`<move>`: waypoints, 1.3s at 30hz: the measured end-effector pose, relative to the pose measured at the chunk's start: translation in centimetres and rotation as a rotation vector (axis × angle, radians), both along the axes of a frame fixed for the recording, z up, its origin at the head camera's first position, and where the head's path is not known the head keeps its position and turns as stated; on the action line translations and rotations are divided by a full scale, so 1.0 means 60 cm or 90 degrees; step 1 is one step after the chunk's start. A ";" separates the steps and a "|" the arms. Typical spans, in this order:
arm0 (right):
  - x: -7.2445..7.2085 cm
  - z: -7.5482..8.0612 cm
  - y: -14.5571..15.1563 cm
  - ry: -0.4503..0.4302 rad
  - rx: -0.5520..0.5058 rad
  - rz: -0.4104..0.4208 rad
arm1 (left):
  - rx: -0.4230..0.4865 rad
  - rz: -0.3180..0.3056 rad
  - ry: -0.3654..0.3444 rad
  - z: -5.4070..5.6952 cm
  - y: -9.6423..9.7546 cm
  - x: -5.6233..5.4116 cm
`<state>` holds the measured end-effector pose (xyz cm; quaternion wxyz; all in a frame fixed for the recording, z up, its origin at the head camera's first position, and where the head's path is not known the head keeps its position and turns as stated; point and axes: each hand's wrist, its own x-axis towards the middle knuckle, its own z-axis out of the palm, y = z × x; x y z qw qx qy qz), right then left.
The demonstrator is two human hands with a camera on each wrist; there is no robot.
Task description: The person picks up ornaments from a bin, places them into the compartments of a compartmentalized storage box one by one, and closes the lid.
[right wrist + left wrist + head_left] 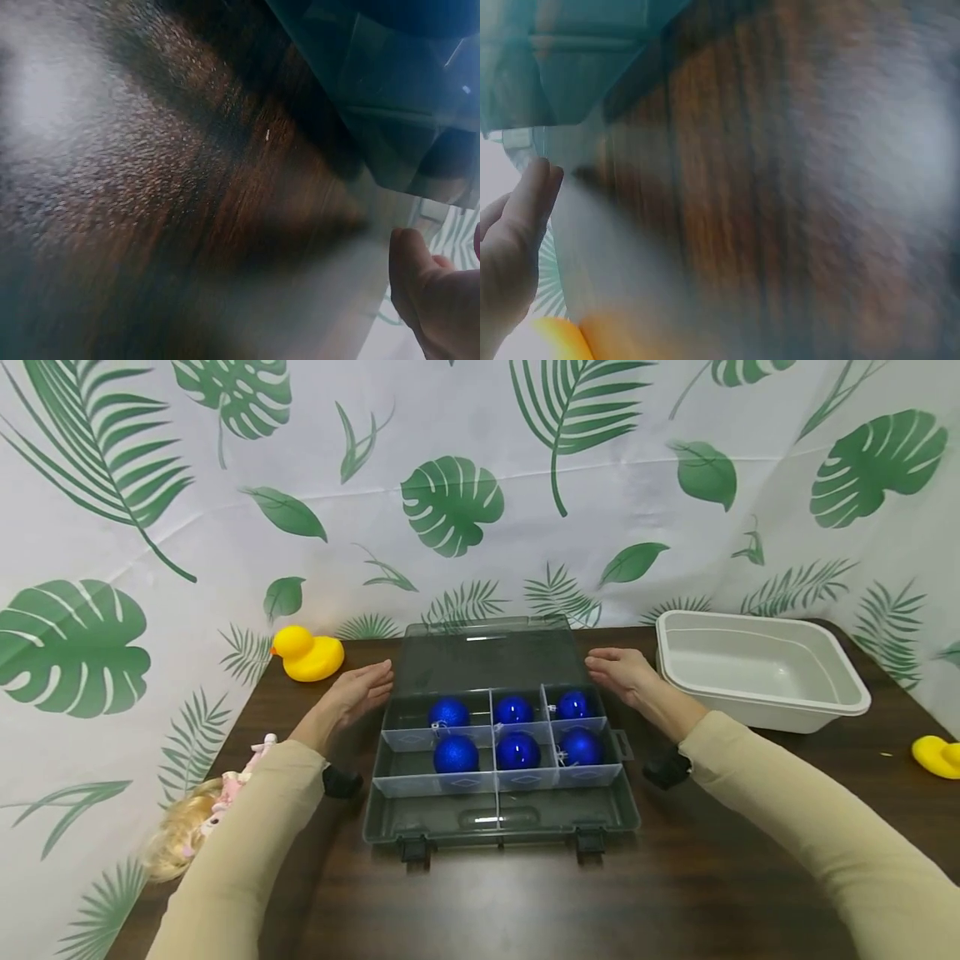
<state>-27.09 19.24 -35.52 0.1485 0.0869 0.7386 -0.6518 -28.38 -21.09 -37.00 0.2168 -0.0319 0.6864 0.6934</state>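
A smoky clear plastic organizer case (431, 814) lies on the table with its lid (480, 662) swung back toward the wall. Dividers split it into compartments; several blue Christmas balls (456, 753) sit in the back and middle rows, and the front row holds none. My left hand (351, 695) is at the case's left side near the lid, fingers extended and palm facing in. On the opposite side, my right hand (626, 678) mirrors it, fingers extended toward the lid's right edge. Both hands hold nothing; the left wrist view shows the left fingers (532, 199) just beyond the case corner.
A white plastic basin (765, 710) stands at the back right. One yellow rubber duck (311, 658) is at the back left, another yellow duck (936, 756) at the right edge. A blonde doll (187, 827) lies by my left forearm. A leaf-print curtain (450, 577) hangs behind the table.
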 end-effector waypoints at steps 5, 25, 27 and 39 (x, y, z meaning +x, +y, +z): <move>-0.031 -0.034 0.008 -0.001 0.019 -0.006 | -0.016 0.000 -0.016 -0.005 0.006 -0.010; -0.024 -0.018 -0.008 0.055 -0.053 -0.084 | 0.010 0.108 -0.008 0.018 0.018 -0.019; -0.024 -0.013 -0.009 0.074 -0.082 -0.095 | 0.019 0.115 -0.006 0.027 0.017 -0.018; -0.018 0.026 -0.009 0.156 0.038 -0.115 | -0.005 0.189 0.103 0.069 0.023 -0.012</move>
